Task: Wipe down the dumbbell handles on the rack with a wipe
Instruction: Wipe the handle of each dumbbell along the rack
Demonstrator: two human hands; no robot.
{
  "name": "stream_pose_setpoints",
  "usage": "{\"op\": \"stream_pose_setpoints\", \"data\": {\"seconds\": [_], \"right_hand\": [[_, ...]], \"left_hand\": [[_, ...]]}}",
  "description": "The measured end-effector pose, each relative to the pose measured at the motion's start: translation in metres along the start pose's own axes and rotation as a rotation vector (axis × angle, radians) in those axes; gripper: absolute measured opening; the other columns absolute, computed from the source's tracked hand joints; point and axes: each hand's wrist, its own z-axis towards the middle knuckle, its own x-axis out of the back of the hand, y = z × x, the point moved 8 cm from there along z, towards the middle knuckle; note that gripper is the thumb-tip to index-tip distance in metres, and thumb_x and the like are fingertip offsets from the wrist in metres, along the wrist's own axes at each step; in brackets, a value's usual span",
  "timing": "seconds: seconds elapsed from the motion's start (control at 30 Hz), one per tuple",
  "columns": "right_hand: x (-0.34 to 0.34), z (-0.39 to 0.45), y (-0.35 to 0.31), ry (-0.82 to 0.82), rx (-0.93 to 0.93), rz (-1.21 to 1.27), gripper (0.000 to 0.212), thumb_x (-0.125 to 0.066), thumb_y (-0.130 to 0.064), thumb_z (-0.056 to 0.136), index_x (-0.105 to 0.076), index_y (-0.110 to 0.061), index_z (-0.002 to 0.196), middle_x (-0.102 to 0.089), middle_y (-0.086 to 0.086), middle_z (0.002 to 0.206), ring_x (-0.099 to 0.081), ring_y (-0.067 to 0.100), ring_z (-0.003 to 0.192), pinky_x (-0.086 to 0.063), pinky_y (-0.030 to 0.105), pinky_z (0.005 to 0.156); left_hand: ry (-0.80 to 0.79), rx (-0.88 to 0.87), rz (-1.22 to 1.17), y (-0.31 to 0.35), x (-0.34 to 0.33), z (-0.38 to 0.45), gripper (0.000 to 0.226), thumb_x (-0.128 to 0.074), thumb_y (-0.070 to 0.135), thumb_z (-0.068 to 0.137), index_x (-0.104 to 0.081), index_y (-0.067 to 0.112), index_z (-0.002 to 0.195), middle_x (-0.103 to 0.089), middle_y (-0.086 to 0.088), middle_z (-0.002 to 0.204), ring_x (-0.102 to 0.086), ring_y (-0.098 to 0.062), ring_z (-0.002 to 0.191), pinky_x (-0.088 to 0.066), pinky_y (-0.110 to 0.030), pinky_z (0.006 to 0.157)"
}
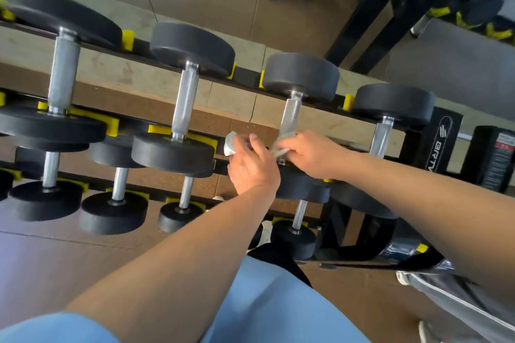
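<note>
1. Left hand (252,167): grip closed on a crumpled white wipe (230,145), held between two dumbbells on the top row.
2. Right hand (309,153): grip closed round a second bit of white wipe (280,151) at the lower end of a steel handle (289,117).
3. Rack (245,75): black rails, yellow cradles, black dumbbells in tiers.
4. Floor (69,264): brown, beneath.

Dumbbells lie side by side across the top tier of the rack (245,75), each handle spanning the front and rear rails. A lower tier in front carries a further row of dumbbells. Both hands meet at the third dumbbell handle (289,117) from the left: the left hand (252,167) just left of it, the right hand (309,156) on its near end, the wipe (230,145) stretched between them. A mirror (320,8) stands behind the rack.
</note>
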Motion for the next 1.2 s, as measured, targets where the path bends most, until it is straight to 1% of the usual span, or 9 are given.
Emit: {"op": "stream_pose_setpoints", "data": {"seconds": [0.07, 0.13, 0.33, 0.47, 0.57, 0.7, 0.83, 0.97, 1.2], "right_hand": [[0.031, 0.005, 0.004, 0.232, -0.069, 0.104, 0.036, -0.048, -0.012, 0.102, -0.064, -0.024, 0.132, -0.07, 0.002, 0.121, -0.065, 0.01, 0.096, -0.051, 0.018, 0.086], [0.05, 0.012, 0.001, 0.346, 0.035, -0.069, 0.041, -0.055, -0.003, 0.097, -0.063, -0.019, 0.134, -0.068, 0.005, 0.127, -0.066, 0.017, 0.112, -0.044, 0.018, 0.103], [0.022, 0.022, 0.027, 0.122, 0.055, -0.315, 0.046, -0.046, -0.002, 0.097, -0.055, -0.014, 0.141, -0.046, 0.007, 0.152, -0.028, 0.022, 0.149, -0.022, 0.046, 0.123], [-0.014, 0.002, -0.008, -0.113, 0.017, -0.146, 0.04, -0.044, -0.011, 0.099, -0.061, -0.02, 0.134, -0.059, 0.003, 0.14, -0.047, 0.018, 0.136, -0.041, 0.041, 0.111], [0.016, 0.015, -0.012, 0.022, -0.064, 0.002, 0.03, -0.049, -0.015, 0.101, -0.065, -0.022, 0.125, -0.071, 0.004, 0.115, -0.066, 0.023, 0.106, -0.055, 0.041, 0.087], [0.028, 0.059, -0.008, 0.058, -0.006, -0.566, 0.034, -0.056, -0.01, 0.097, -0.064, -0.015, 0.13, -0.063, 0.01, 0.135, -0.051, 0.027, 0.134, -0.031, 0.046, 0.119], [0.02, 0.061, -0.005, -0.185, -0.162, -0.742, 0.024, -0.051, -0.018, 0.099, -0.069, -0.016, 0.114, -0.068, 0.012, 0.114, -0.062, 0.029, 0.113, -0.045, 0.042, 0.106], [-0.008, 0.036, -0.032, -0.236, -0.094, -0.492, 0.019, -0.047, -0.02, 0.1, -0.063, -0.018, 0.09, -0.065, 0.003, 0.085, -0.066, 0.022, 0.084, -0.055, 0.034, 0.071], [0.03, -0.023, 0.058, 0.107, -0.759, 0.164, 0.036, -0.052, -0.038, 0.101, -0.068, -0.01, 0.116, -0.067, 0.006, 0.106, -0.061, 0.022, 0.096, -0.051, 0.037, 0.082]], "left_hand": [[0.005, 0.006, -0.021, 0.001, 0.0, 0.0, 0.026, -0.024, 0.047, 0.103, -0.043, 0.03, 0.107, -0.066, -0.007, 0.099, -0.062, -0.029, 0.095, -0.049, -0.05, 0.089], [-0.008, 0.013, -0.035, 0.002, 0.0, 0.0, 0.026, -0.024, 0.047, 0.103, -0.043, 0.03, 0.108, -0.066, -0.005, 0.099, -0.061, -0.028, 0.094, -0.048, -0.05, 0.091], [-0.025, -0.01, -0.037, 0.002, 0.0, 0.0, 0.025, -0.024, 0.046, 0.103, -0.043, 0.03, 0.107, -0.066, -0.006, 0.097, -0.062, -0.03, 0.093, -0.049, -0.049, 0.088], [-0.039, -0.017, -0.053, 0.001, 0.0, 0.0, 0.03, -0.026, 0.045, 0.103, -0.046, 0.025, 0.11, -0.067, -0.011, 0.102, -0.062, -0.031, 0.095, -0.048, -0.049, 0.088], [-0.032, -0.027, -0.087, 0.002, 0.0, 0.002, 0.026, -0.022, 0.049, 0.101, -0.04, 0.03, 0.102, -0.067, -0.009, 0.098, -0.063, -0.031, 0.092, -0.049, -0.049, 0.087], [-0.022, -0.036, -0.097, 0.0, -0.001, 0.0, 0.024, -0.017, 0.054, 0.098, -0.034, 0.038, 0.098, -0.066, -0.005, 0.094, -0.063, -0.029, 0.09, -0.049, -0.052, 0.086], [-0.021, -0.044, -0.103, -0.002, -0.001, 0.001, 0.022, -0.018, 0.053, 0.099, -0.035, 0.037, 0.099, -0.067, -0.008, 0.095, -0.063, -0.031, 0.091, -0.048, -0.053, 0.086], [-0.031, -0.024, -0.116, -0.003, 0.0, 0.002, 0.019, -0.021, 0.05, 0.102, -0.034, 0.036, 0.097, -0.065, -0.006, 0.091, -0.061, -0.032, 0.092, -0.046, -0.053, 0.088], [0.002, -0.068, -0.126, -0.002, 0.0, 0.002, 0.016, -0.021, 0.052, 0.101, -0.032, 0.041, 0.097, -0.056, 0.004, 0.086, -0.062, -0.025, 0.086, -0.051, -0.05, 0.083]]}}
